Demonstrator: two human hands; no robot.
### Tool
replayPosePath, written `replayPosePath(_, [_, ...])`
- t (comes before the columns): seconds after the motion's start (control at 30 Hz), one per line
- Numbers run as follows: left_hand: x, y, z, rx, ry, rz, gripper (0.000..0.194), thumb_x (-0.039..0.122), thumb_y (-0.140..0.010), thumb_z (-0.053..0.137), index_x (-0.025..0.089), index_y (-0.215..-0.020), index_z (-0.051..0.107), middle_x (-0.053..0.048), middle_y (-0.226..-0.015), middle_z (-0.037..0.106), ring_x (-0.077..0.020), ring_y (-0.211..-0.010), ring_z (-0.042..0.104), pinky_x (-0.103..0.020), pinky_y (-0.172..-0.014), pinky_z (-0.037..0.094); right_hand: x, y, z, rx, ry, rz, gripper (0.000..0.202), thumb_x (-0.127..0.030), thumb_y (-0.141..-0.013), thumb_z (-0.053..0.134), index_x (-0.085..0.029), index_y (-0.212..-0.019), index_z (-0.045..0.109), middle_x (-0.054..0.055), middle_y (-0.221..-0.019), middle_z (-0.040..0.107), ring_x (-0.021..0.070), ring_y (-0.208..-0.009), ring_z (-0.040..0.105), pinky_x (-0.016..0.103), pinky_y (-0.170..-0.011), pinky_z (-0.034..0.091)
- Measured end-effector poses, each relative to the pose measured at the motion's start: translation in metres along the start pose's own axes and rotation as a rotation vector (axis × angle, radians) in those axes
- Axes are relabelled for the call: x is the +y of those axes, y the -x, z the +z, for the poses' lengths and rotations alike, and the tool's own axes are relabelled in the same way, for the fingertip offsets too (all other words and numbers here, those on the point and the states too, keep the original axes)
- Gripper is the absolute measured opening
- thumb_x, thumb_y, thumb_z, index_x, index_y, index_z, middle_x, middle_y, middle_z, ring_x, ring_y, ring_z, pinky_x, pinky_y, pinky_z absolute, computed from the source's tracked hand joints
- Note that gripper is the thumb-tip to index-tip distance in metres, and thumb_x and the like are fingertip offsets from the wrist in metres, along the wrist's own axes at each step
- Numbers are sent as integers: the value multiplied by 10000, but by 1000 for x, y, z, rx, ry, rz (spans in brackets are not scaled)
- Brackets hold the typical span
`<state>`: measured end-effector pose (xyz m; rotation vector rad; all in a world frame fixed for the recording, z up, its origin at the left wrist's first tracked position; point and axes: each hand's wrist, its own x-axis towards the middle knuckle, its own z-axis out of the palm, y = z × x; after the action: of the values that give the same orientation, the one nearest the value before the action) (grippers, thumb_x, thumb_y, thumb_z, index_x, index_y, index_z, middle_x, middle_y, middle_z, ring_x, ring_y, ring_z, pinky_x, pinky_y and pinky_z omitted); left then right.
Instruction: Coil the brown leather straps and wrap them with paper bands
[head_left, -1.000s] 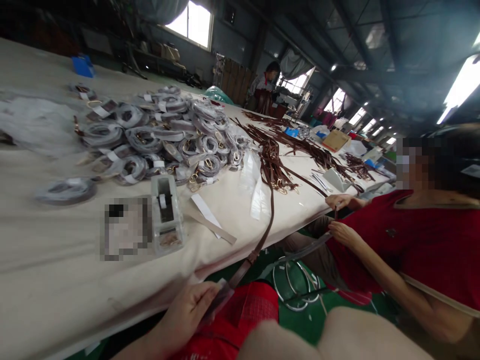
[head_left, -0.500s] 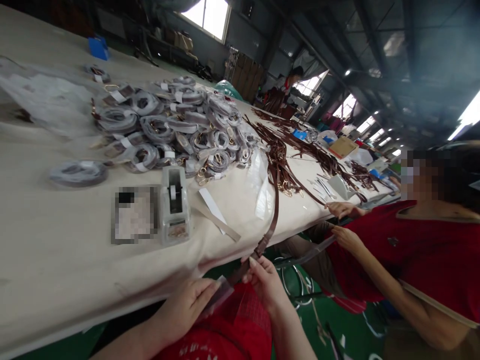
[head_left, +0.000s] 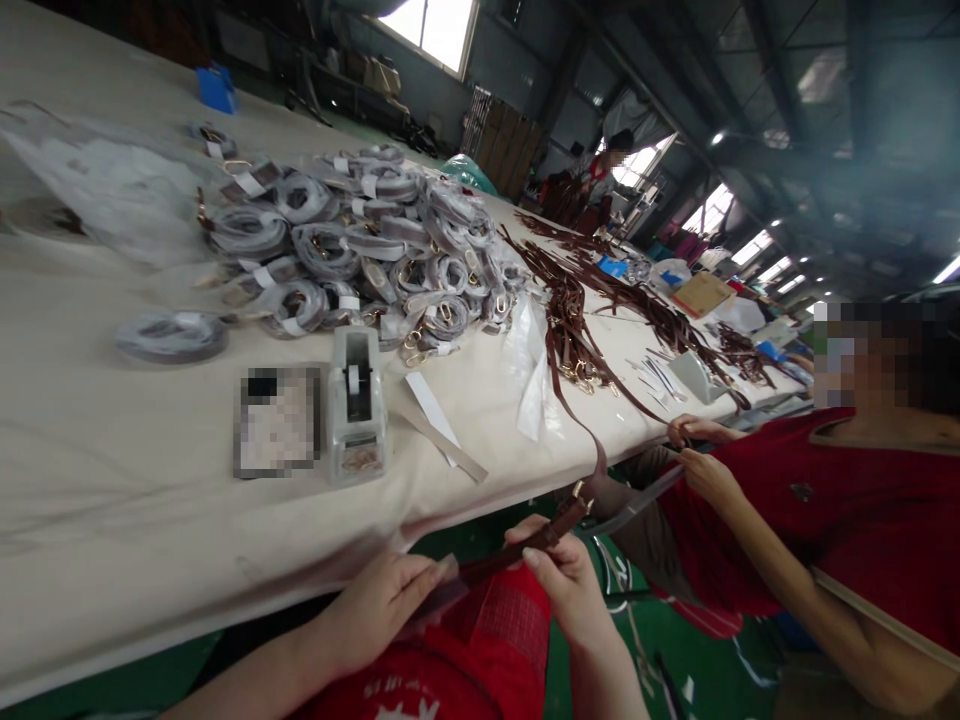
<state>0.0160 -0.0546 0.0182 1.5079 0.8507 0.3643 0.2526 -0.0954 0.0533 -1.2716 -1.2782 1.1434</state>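
Note:
A brown leather strap runs slantwise between my two hands, low in front of the table edge. My right hand pinches it just below a gold-coloured buckle. From the buckle the strap trails up over the table edge toward a heap of brown straps. My left hand is closed on a clear plastic sleeve around the strap's near end; how far the strap reaches inside is hidden by the fingers.
Coiled straps in plastic lie piled on the cloth-covered table. Nearer are a tape dispenser, paper strips and a plastic sheet. At right, a co-worker in red handles another strap.
My right hand has shifted right along with the strap and buckle, and the buckle now points up. The strap part beyond it hangs slacker. My left hand keeps its hold on the sleeve.

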Motion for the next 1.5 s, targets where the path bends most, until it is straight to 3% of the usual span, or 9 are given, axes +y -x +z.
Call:
replayPosePath(0.23, [0, -2, 2, -37, 42, -29, 584, 642, -947, 333, 197, -611, 506, 23, -546, 520, -130, -516, 433, -242, -484, 307, -2, 2, -8, -47, -4, 2, 151, -344, -870, 692, -249, -919, 800, 49, -912, 712, 175, -763, 637, 302, -733, 524])
replayPosePath(0.37, [-3, -4, 5, -16, 52, 34, 566, 614, -962, 323, 190, -643, 517, 22, -579, 506, -130, -548, 424, -245, -528, 329, 2, -1, 5, -95, -42, 92, 167, -358, -856, 709, -247, -944, 797, 44, -905, 718, 176, -788, 644, 281, -735, 524])
replayPosePath(0.53, [-7, -3, 8, 31, 28, 67, 574, 603, -965, 302, 187, -650, 541, 5, -602, 572, -145, -572, 493, -245, -567, 376, 22, -2, 26, -281, -82, 202, 198, -378, -823, 740, -206, -906, 791, 45, -883, 737, 193, -823, 643, 316, -807, 521])
replayPosePath(0.67, [-8, -1, 10, 18, 1, 14, 606, 620, -961, 289, 192, -602, 524, 2, -555, 589, -140, -543, 539, -230, -573, 407, 46, -5, 18, -108, -322, 346, 430, -453, -760, 788, -175, -1085, 745, 55, -868, 730, 164, -731, 648, 258, -688, 520])
replayPosePath(0.77, [-8, -1, 11, -27, 4, -8, 643, 640, -956, 275, 185, -609, 570, -17, -587, 639, -148, -565, 573, -228, -598, 427, 55, -9, 5, 69, -546, 364, 453, -543, -794, 722, -144, -1005, 763, 35, -719, 684, 106, -539, 580, 198, -513, 451])
replayPosePath(0.83, [-8, -1, 13, -45, 39, -30, 655, 657, -947, 282, 178, -639, 605, -31, -630, 675, -158, -589, 592, -231, -597, 429, 55, -11, -2, 118, -565, 347, 389, -497, -791, 745, -145, -954, 773, 21, -679, 668, 85, -501, 551, 182, -489, 420])
replayPosePath(0.93, [-6, -3, 15, -32, 55, -39, 644, 667, -935, 313, 175, -656, 619, -27, -631, 671, -158, -585, 565, -233, -561, 395, 50, -12, -5, 99, -458, 313, 316, -437, -797, 764, -154, -938, 783, 23, -692, 681, 81, -529, 557, 179, -524, 416])
replayPosePath(1.27, [-15, -6, 17, -6, 28, -14, 677, 687, -925, 322, 159, -701, 682, -52, -672, 700, -183, -619, 596, -245, -571, 430, 40, -12, 5, 37, -186, 190, 325, -501, -837, 701, -216, -957, 803, 18, -695, 691, 120, -618, 575, 238, -635, 457])
replayPosePath(1.5, [-26, -5, 23, -109, 59, -56, 708, 684, -935, 321, 144, -703, 715, -82, -679, 752, -189, -611, 677, -237, -591, 483, 33, -7, 4, 39, -85, 139, 297, -480, -872, 662, -234, -964, 802, 26, -748, 700, 134, -660, 583, 251, -656, 471])
